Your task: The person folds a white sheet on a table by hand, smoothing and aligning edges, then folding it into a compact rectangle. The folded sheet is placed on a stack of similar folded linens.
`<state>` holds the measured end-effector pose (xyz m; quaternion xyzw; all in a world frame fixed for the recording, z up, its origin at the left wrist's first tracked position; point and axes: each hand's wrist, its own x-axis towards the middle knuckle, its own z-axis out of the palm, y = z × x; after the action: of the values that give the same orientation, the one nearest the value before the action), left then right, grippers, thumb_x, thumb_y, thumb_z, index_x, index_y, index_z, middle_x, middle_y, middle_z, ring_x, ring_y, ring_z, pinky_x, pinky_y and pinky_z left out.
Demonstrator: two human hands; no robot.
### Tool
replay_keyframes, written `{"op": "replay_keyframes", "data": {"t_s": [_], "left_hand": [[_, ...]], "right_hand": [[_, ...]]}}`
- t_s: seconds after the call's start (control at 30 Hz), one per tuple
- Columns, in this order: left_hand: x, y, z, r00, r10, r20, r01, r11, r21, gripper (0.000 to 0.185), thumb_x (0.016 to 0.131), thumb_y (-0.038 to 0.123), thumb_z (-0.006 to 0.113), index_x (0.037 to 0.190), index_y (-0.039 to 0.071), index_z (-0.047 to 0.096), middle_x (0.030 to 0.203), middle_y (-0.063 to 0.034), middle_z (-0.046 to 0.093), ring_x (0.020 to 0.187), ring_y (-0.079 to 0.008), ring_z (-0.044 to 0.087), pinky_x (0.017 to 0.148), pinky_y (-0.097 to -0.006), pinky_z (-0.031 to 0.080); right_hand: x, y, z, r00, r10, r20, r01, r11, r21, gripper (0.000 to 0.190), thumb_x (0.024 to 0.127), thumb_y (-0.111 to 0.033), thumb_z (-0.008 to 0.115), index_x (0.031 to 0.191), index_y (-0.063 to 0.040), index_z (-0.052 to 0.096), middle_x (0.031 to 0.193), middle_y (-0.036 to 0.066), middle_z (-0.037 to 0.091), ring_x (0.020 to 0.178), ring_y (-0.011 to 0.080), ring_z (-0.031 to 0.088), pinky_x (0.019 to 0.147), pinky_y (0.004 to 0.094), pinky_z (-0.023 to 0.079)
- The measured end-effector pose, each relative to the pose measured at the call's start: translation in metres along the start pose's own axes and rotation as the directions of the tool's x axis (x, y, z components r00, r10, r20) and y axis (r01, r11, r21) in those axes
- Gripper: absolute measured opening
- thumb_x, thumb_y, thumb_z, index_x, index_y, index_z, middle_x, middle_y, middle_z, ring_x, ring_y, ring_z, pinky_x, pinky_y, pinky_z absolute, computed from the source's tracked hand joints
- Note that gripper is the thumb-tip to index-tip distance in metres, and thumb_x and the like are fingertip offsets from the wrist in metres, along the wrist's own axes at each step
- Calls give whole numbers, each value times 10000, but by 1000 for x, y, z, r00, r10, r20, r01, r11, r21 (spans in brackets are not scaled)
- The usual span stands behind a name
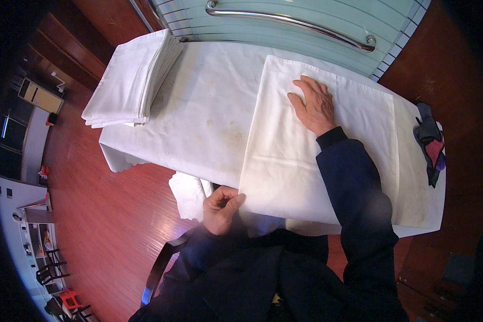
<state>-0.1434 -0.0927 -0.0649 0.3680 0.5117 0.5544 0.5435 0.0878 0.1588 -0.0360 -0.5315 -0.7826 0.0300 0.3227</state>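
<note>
A white hemmed cloth (281,177) lies spread over the right half of a table covered by a white tablecloth (209,104). My left hand (221,207) pinches the cloth's near left corner between thumb and fingers, at the table's front edge. Resting palm down on the upper part of the same cloth is my right hand (316,102), its fingers apart and nothing in its grasp. Light creases run across the cloth below that hand. On the table's far left corner stands a stack of folded white cloths (131,80).
More white cloth (189,195) sits below the table's front edge, beside my left hand. A dark bundle with pink and purple parts (430,147) lies at the table's right end. Behind the table runs a metal handle (290,20) on a glass door. A chair's dark armrest (161,261) curves at my left.
</note>
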Motion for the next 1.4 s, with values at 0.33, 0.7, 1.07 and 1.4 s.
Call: {"op": "replay_keyframes", "data": {"t_s": [0.33, 0.7, 1.07, 1.4], "left_hand": [[5, -15, 7, 993, 92, -69, -98, 992, -84, 89, 896, 48, 726, 870, 41, 642, 763, 34, 631, 673, -53, 526, 634, -212, 412], [5, -6, 6, 999, -11, -45, 9, 999, -53, 84, 905, 59, 718, 890, 27, 642, 774, 24, 627, 685, -53, 519, 645, -205, 415], [5, -13, 8, 997, 57, -56, -63, 992, -107, 86, 891, 36, 725, 888, 21, 640, 808, 6, 633, 738, -75, 535, 709, -220, 427], [3, -10, 10, 997, 67, -36, -71, 990, -118, 56, 910, 41, 704, 890, 38, 651, 784, 32, 633, 688, -58, 527, 636, -229, 404]], "right_hand": [[1, 3, 1, 1000, -20, 12, 20, 1000, 1, 399, 906, -320, 641, 1233, -92, 628, 1365, 122, 553, 1211, 355, 506, 1015, 444, 409], [-7, -18, -51, 945, -65, 320, 30, 993, 114, 506, 926, -353, 611, 1329, -55, 542, 1390, 173, 514, 1265, 376, 458, 1079, 449, 358], [-90, -10, -75, 896, -243, 372, 315, 937, -147, 705, 914, -458, 603, 1483, -91, 407, 1524, 191, 341, 1407, 363, 294, 1149, 501, 232], [-101, -1, -100, 921, -176, 348, 231, 965, -123, 727, 909, -458, 616, 1496, -95, 387, 1541, 194, 320, 1423, 374, 266, 1159, 499, 220]]}}
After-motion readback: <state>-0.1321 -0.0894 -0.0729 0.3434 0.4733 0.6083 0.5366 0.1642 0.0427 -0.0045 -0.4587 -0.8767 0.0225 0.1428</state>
